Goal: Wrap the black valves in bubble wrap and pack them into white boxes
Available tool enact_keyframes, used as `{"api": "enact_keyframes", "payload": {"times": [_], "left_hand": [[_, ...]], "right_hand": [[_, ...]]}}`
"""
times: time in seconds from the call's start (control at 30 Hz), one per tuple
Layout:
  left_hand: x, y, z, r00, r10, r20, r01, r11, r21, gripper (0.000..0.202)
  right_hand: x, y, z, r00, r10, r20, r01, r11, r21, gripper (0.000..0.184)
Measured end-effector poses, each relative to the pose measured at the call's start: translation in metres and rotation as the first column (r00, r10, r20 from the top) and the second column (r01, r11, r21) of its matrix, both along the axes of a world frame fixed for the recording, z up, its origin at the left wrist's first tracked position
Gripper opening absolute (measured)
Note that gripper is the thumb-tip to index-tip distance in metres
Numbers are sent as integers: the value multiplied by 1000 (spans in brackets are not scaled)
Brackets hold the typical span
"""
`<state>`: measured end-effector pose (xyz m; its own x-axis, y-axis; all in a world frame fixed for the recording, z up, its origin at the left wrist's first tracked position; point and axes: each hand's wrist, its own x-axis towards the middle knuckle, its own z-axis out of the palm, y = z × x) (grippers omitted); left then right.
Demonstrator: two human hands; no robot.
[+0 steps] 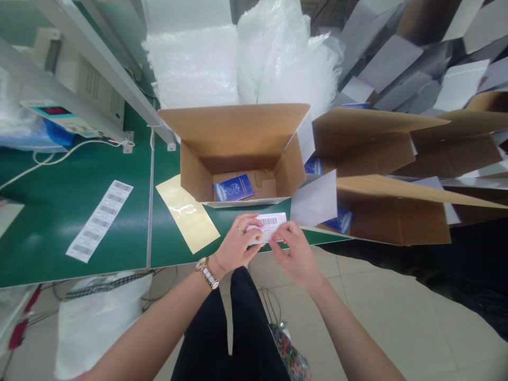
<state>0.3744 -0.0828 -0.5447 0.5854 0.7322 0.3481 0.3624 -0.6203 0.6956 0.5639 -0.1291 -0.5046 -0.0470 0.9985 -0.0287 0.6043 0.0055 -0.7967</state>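
A small white card with a barcode (270,221) is between my hands, just in front of an open cardboard box (242,124). My left hand (237,241), with a ring and a wristwatch, grips the card's left side. At its lower right edge, my right hand (292,251) pinches with thumb and forefinger; whether these fingers hold the card or only a corner of its label is too small to tell. Inside the box lies a blue booklet (233,188). A pale yellow sheet (186,214) rests on the green table, left of my hands.
A strip of barcode labels (99,221) lies on the green table (130,270) to the left. Several open boxes (389,211) stand at the right. Bubble wrap (194,66) is piled behind. A metal frame post (107,69) and an instrument (79,84) occupy the back left.
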Motion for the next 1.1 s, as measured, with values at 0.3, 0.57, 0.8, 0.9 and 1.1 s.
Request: {"api": "enact_keyframes", "payload": {"times": [0.3,0.57,0.8,0.9,1.1], "left_hand": [[0,0,-2,999,0,36,0,1000,7,21],[1,0,-2,999,4,35,-4,1000,9,24],[1,0,0,999,9,31,-8,1000,-14,24],[1,1,1,999,4,34,-4,1000,-21,27],[1,1,3,1000,-1,30,2,999,-42,26]], "right_hand": [[-3,-1,-2,998,-28,58,28,1000,-4,13],[-6,-4,3,984,-91,155,99,994,-45,6],[-2,3,-9,941,-230,248,255,964,-74,39],[6,6,-14,973,-191,132,206,973,-106,34],[7,10,-12,965,-175,196,198,975,-105,43]]}}
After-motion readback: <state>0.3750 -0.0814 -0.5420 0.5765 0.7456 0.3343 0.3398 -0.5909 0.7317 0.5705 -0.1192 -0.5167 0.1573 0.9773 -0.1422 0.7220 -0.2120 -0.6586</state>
